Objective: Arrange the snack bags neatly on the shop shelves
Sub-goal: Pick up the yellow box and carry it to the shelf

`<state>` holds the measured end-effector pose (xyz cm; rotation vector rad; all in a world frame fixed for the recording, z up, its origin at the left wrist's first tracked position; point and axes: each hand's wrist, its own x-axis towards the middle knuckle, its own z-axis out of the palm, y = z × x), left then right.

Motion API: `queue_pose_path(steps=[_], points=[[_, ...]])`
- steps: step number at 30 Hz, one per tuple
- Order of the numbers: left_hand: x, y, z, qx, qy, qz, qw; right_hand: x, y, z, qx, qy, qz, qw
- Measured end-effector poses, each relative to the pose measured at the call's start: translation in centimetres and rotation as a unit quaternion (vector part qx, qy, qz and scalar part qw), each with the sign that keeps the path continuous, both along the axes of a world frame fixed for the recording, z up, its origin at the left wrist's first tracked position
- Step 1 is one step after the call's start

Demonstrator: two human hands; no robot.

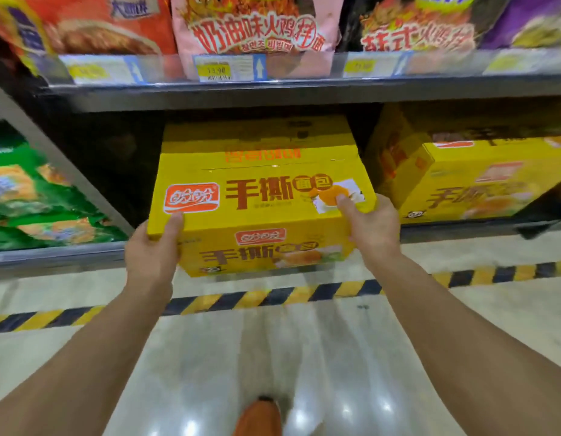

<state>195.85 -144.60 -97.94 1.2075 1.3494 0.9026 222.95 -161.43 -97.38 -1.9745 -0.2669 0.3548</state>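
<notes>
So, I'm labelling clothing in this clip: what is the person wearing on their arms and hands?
Nothing shows. The left hand and right hand have no gloves or visible rings; the arms are unsleeved to the frame edge, with no watch or bracelet.

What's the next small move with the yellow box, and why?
Probably slide the yellow box straight back: the left hand and right hand grip its front corners, its front overhangs the shelf edge, and the neighbouring box sits further in.
</notes>
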Motion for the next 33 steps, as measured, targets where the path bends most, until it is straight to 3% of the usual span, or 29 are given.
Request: queue_pose_path(steps=[13, 18, 26, 33], points=[[-9.4, -17.7, -1.3, 0.009, -0.006, -0.024, 1.000, -10.6, -19.5, -0.8, 0.018, -0.013, -0.013, 1.000], [-11.7, -23.8, -4.5, -0.033, -0.023, -0.035, 0.999, -12.9, -25.4, -2.5, -0.025, -0.015, -0.023, 0.999], [-13.0, -25.4, -10.3, -0.028, 0.024, -0.068, 0.997, -15.0, -29.1, -10.3, -0.037, 0.004, -0.056, 0.998], [-12.0, -24.6, -11.2, -0.026, 0.017, -0.067, 0.997, -14.9, -28.5, -11.3, -0.002, 0.033, -0.094, 0.995]])
